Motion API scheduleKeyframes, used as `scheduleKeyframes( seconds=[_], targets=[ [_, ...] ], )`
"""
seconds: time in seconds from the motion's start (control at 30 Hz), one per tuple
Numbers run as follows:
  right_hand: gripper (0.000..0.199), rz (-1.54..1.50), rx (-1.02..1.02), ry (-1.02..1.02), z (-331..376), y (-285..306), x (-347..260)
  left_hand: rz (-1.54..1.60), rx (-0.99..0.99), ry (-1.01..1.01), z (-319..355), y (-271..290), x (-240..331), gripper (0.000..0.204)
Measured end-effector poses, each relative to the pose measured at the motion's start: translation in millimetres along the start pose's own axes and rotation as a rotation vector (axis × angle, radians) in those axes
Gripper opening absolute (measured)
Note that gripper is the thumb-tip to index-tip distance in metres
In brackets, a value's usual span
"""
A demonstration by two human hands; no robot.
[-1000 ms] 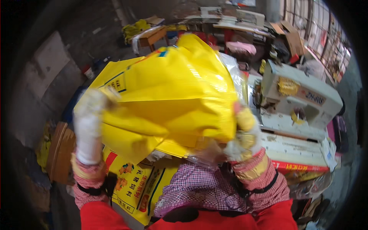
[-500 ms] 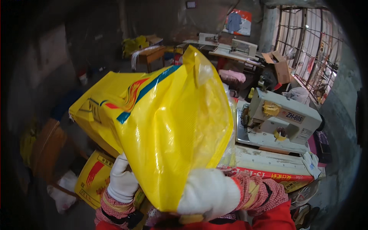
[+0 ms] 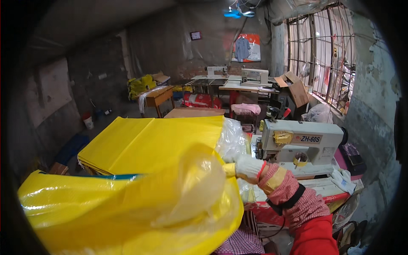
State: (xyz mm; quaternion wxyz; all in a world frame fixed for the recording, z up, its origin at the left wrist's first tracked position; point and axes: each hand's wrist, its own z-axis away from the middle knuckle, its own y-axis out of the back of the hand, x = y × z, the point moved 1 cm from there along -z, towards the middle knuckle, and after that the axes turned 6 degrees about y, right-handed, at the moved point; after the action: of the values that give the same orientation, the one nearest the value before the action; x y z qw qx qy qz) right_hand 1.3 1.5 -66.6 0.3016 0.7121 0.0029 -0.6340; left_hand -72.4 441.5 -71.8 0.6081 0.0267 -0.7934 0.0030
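Note:
A large yellow woven plastic sack (image 3: 85,195) with a clear plastic liner (image 3: 199,178) at its mouth sweeps across the front, partly blurred. My right hand (image 3: 248,167), in a white knitted glove, is closed on a folded yellow edge of this sack, beside the sewing machine. My left hand is out of sight; the sack covers the place where that arm would show. Behind the held sack lies a flat stack of yellow sacks (image 3: 148,138), with clear liners bunched at its right end.
To the right stands a sewing machine (image 3: 314,138) with a roll of yellow tape (image 3: 300,160) on it. A white glove (image 3: 342,180) lies at the table's right end. Farther back are a wooden table (image 3: 159,94), more sewing machines, a cardboard box (image 3: 293,87) and a barred window (image 3: 318,51).
The raised sack has come down and swung left and toward me, baring the stack behind it. My right hand has moved up and forward. My left hand has gone from view. The head view has tilted up.

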Motion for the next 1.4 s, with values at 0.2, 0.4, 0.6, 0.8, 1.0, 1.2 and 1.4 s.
scheduleKeyframes(
  seconds=[0.2, 0.4, 0.6, 0.8, 1.0, 1.2, 1.4],
  targets=[
    [0.033, -0.649, 0.039, -0.127, -39.4, -29.1, 28.0, 0.060, 0.161, -0.088, -3.4, 56.8, 23.4, 0.029],
    [0.028, -0.251, 0.070, -0.018, -66.7, -56.3, 2.9, 0.160, 0.317, -0.241, 12.5, 141.1, 55.7, 0.023],
    [0.020, -0.431, 0.425, -0.008, -86.5, 9.9, -48.5, 0.443, 0.167, -0.312, 1.8, 215.2, 82.7, 0.017],
    [0.034, -0.369, 0.168, -0.272, -134.3, -23.0, -39.1, 0.353, 0.358, 0.126, -89.8, 261.3, 11.9, 0.020],
    [0.032, 1.293, 0.538, 0.436, -195.8, -21.8, -108.7, 0.092, 0.186, -0.225, -145.1, 314.6, 96.8, 0.033],
    [0.019, 0.242, 0.482, 0.820, -177.4, -50.4, -122.0, -0.233, 0.572, -0.397, 57.1, 320.8, 99.7, 0.035],
    [0.022, 0.488, 0.062, 0.359, -149.9, -184.9, -25.0, 0.124, 0.900, 0.279, 246.7, 284.8, -83.3, 0.036]
  ],
)
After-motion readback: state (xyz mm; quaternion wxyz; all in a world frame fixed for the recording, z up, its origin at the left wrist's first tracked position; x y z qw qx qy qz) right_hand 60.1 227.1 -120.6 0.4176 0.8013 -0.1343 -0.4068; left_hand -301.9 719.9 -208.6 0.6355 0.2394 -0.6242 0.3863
